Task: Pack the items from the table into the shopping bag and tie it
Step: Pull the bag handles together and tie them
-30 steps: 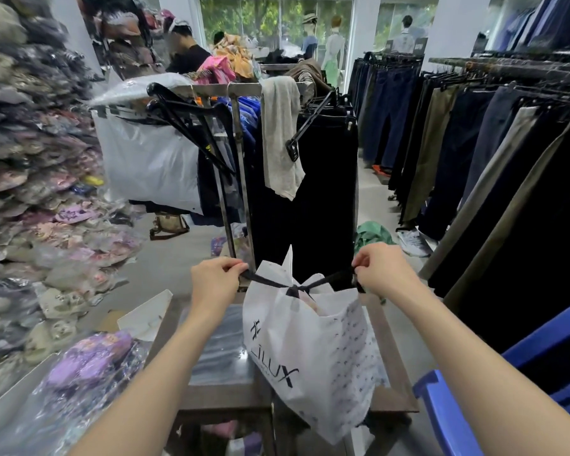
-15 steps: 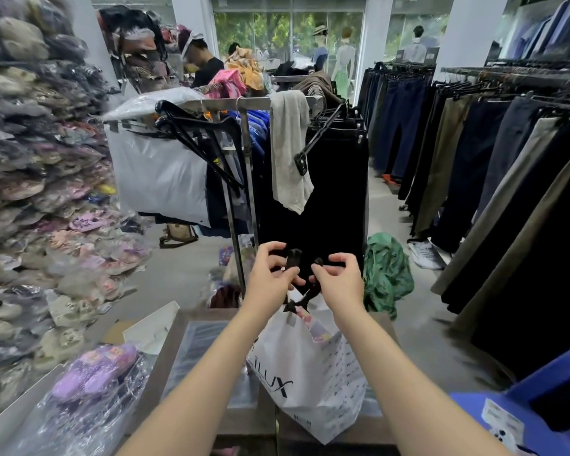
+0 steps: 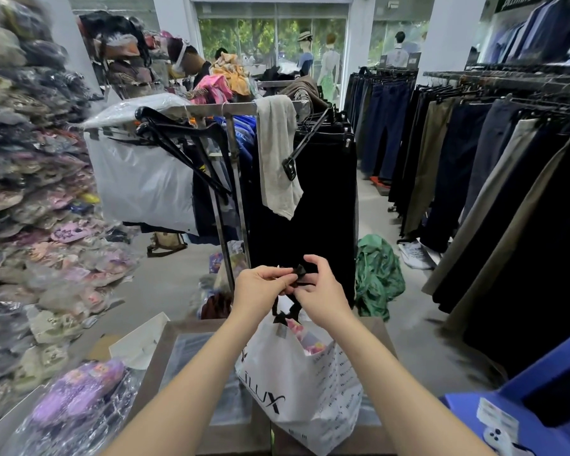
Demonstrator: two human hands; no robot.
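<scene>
Closest to me, at lower right, is a blue plastic crate [image 3: 540, 390] with a white label too blurred to read. At lower left is a clear pack of purple slippers [image 3: 76, 393]. Between them stands the table [image 3: 155, 353], and over its right part is the white shopping bag [image 3: 297, 383], printed "LILUX" in large black letters. The small repeated print on its side is too fine to read. Something pink [image 3: 305, 334] shows in its mouth.

Just above the bag my two hands meet on its black ribbon handles [image 3: 285, 307]. My left hand [image 3: 260, 291] pinches the ribbon with curled fingers, and my right hand [image 3: 323, 294] pinches it with thumb and forefinger, the two hands touching.

Beyond them a metal clothes rack [image 3: 231, 110] carries black hangers and a beige cloth [image 3: 277, 159]. A green garment [image 3: 379, 274] lies on the floor. Hanging trousers [image 3: 474, 176] line the right, bagged slippers [image 3: 30, 192] pile up on the left, and mannequins [image 3: 305, 57] stand by the far window.
</scene>
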